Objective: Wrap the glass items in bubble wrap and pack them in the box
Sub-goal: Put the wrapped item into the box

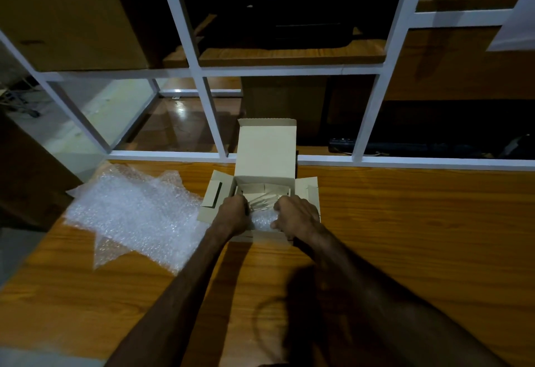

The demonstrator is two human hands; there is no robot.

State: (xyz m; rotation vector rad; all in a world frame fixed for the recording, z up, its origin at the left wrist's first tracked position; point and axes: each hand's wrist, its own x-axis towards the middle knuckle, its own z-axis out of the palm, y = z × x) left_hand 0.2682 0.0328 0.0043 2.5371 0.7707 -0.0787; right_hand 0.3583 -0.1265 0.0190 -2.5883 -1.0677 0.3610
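Stage: packing, first item | left hand, right hand fingers clamped on bubble-wrapped glass item, partway into box at counter far edge | spare bubble wrap left edge | remaining: seat, close flaps; further items not visible.

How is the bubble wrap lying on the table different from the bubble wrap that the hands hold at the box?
The loose bubble wrap sheet lies spread out on the table, left of the box; the wrapped bundle is bunched up at the box's opening. No hand touches the sheet; the left hand and right hand grip the bundle. The sheet looks much larger. Both are clear, bubbled plastic.
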